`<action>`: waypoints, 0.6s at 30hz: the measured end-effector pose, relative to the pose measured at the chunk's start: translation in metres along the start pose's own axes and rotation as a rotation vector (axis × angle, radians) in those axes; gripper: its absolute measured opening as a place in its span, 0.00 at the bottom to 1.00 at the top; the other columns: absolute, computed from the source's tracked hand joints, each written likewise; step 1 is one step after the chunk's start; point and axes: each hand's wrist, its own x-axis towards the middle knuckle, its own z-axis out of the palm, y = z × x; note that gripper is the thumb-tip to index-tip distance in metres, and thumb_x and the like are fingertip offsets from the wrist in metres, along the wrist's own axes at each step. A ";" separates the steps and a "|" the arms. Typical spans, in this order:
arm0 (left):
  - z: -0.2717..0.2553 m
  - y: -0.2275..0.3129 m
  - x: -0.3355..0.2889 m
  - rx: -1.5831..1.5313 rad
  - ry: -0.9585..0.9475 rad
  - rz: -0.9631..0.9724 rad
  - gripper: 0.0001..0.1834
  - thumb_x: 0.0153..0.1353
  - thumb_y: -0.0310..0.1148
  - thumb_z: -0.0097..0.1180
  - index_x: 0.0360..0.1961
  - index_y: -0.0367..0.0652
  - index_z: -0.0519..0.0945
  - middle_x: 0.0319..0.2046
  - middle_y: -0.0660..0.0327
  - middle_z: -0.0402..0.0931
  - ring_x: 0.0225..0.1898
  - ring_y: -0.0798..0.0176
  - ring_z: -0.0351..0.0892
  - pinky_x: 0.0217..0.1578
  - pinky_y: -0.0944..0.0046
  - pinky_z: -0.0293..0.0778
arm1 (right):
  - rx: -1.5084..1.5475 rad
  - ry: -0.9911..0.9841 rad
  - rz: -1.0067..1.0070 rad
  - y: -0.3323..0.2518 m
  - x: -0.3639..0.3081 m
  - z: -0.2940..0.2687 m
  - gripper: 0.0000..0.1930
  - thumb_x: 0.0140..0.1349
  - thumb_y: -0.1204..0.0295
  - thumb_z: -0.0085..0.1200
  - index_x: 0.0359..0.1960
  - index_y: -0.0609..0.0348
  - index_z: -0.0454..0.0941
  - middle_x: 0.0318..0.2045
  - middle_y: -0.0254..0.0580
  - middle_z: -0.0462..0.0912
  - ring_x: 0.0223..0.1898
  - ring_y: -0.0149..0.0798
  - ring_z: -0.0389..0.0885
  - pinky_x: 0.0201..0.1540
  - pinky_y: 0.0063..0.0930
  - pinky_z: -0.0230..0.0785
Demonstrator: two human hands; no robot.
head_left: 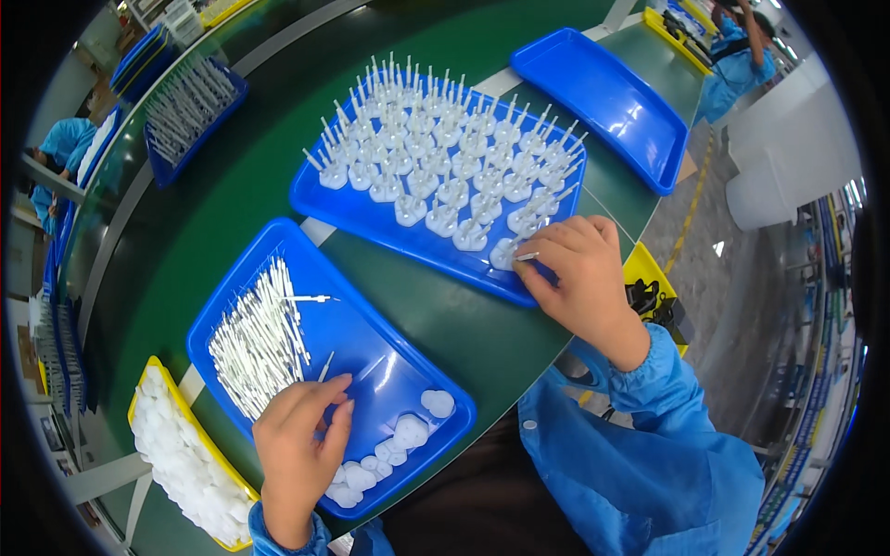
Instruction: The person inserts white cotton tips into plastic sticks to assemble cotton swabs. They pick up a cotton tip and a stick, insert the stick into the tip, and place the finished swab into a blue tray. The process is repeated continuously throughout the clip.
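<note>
While the right hand (584, 278) pinches a thin stick (527, 256) near the upper tray's (399, 239) 4 o'clock edge, left hand (297, 435) sits over the lower tray (357, 334), can't tell its grip; moving room toward 1 o'clock.

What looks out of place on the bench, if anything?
One thin white stick juts out crosswise from the pile of white sticks in the blue rectangular plastic tray by the left hand, askew from its mostly aligned neighbours.
</note>
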 end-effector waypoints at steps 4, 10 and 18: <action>0.001 0.012 0.013 0.069 -0.020 0.118 0.16 0.60 0.22 0.74 0.50 0.41 0.92 0.36 0.57 0.88 0.32 0.57 0.86 0.33 0.61 0.81 | 0.054 0.073 0.005 0.010 -0.001 -0.012 0.07 0.58 0.72 0.72 0.38 0.49 0.90 0.41 0.31 0.92 0.49 0.39 0.87 0.64 0.48 0.69; 0.015 0.041 0.049 0.111 -0.093 0.369 0.14 0.61 0.27 0.74 0.49 0.44 0.92 0.36 0.58 0.88 0.34 0.52 0.88 0.36 0.55 0.83 | 0.021 0.017 0.042 0.027 0.004 -0.013 0.08 0.58 0.72 0.71 0.39 0.49 0.90 0.43 0.34 0.93 0.52 0.40 0.88 0.69 0.53 0.68; 0.016 0.041 0.049 0.088 -0.142 0.267 0.15 0.58 0.23 0.74 0.48 0.41 0.93 0.35 0.58 0.90 0.33 0.54 0.88 0.34 0.57 0.83 | 0.017 0.083 0.064 0.035 -0.001 -0.022 0.07 0.58 0.70 0.71 0.38 0.50 0.89 0.37 0.34 0.89 0.47 0.44 0.86 0.62 0.46 0.70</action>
